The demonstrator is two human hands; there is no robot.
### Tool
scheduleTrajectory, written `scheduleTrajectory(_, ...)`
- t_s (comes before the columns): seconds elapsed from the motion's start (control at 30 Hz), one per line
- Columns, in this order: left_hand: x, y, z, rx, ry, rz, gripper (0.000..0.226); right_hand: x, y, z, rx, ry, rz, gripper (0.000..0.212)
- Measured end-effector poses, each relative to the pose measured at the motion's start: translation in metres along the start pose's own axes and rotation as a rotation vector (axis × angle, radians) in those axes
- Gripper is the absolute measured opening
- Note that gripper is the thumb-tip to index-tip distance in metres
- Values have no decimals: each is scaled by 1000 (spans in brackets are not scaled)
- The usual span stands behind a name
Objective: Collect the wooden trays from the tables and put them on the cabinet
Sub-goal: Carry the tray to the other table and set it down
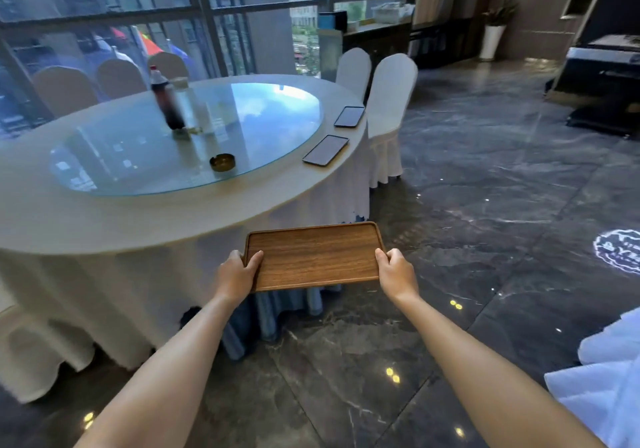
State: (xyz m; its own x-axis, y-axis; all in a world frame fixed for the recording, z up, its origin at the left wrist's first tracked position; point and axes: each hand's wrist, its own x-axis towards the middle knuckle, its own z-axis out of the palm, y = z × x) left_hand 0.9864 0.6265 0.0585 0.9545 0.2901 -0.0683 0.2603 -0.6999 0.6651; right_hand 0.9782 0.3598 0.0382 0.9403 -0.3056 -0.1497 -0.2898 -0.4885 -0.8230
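Note:
A rectangular wooden tray (313, 256) with a raised rim hangs level in the air, just off the near right edge of the round table (104, 219). My left hand (237, 276) grips its left end, thumb on top. My right hand (396, 272) grips its right end the same way. The tray is bare. A dark cabinet (381, 40) stands by the window at the back, beyond the table.
On the table's glass turntable (187, 135) stand a cola bottle (167, 99) and an ashtray (222, 162). Two phones (325, 150) lie at the table's right edge. White-covered chairs (389, 108) flank it. Dark marble floor (502, 187) spreads to the right; white cloth (609, 371) shows bottom right.

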Motion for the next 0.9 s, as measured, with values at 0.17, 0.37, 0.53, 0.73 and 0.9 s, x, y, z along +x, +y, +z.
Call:
scheduleTrajectory(0.17, 113, 48, 22, 49, -41, 57, 50, 92, -32, -4, 10, 76, 31, 34)
scheduleTrajectory(0.37, 202, 113, 75, 100, -114, 128, 42, 193, -32, -24, 1, 133, 96, 31)
scheduleTrajectory(0.53, 266, 156, 135, 75, -120, 87, 44, 298, -26, -46, -50, 121, 68, 34)
scheduleTrajectory(0.73, 337, 209, 193, 83, -45, -21, 44, 430, -29, -70, -122, 25, 1, 42)
scheduleTrajectory(0.9, 377, 239, 220, 43, 23, -136, 51, 515, -43, -77, -185, -73, -71, 32)
